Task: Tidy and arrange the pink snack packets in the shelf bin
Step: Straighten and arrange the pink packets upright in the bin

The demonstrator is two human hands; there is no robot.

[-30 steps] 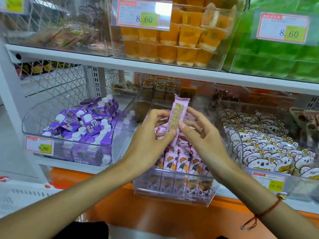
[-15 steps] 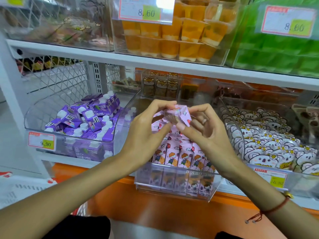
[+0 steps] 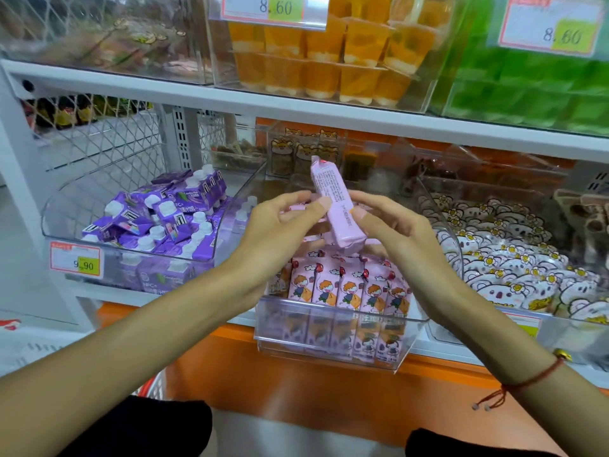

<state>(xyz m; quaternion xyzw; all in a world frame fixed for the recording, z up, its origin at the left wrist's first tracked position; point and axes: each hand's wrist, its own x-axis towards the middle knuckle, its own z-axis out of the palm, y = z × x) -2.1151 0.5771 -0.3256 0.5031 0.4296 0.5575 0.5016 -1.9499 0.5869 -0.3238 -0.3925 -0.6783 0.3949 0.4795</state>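
Note:
A long pink snack packet (image 3: pixel 333 202) stands tilted above the clear shelf bin (image 3: pixel 333 351), its printed back facing me. My left hand (image 3: pixel 280 232) pinches it from the left with thumb and fingertips. From the right my right hand (image 3: pixel 395 232) holds its lower part. In the bin below, a row of pink packets (image 3: pixel 349 288) with a cartoon child stands upright along the front wall. More pink packets lie behind the hands, mostly hidden.
A clear bin of purple drink cartons (image 3: pixel 158 222) sits to the left, and a bin of white flower-print packets (image 3: pixel 514 262) to the right. Orange jelly cups (image 3: pixel 323 57) and green packs (image 3: pixel 527 94) fill the shelf above. Price tags hang on the bins.
The packet was upright, then turned end-on between both hands, and now stands up again with its back text toward me. The camera has moved slightly.

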